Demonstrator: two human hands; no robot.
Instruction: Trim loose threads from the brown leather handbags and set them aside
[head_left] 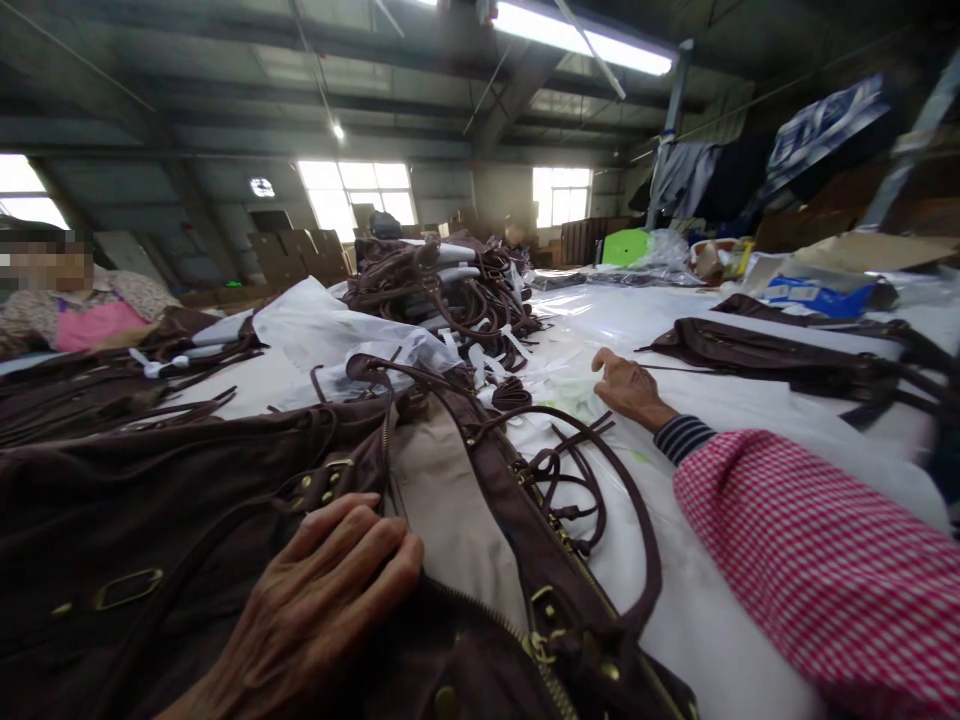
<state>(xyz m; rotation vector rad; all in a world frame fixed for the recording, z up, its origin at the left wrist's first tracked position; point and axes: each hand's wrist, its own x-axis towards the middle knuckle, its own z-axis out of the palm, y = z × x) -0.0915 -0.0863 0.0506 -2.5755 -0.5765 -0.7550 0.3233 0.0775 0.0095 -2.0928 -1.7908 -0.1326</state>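
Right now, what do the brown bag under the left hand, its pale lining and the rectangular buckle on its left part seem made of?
Bag: dark brown, matte leather or imitation leather, judging by its soft folds; the picture cannot settle which.
Lining: beige, dull, probably cloth, since it looks thin and without shine.
Buckle: likely brass-coloured metal, from its yellowish glint; possibly only plated.

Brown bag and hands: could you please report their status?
Left hand on brown bag. Right hand over white sheet. Bag unzipped, beige lining showing. Handle loops between hands.
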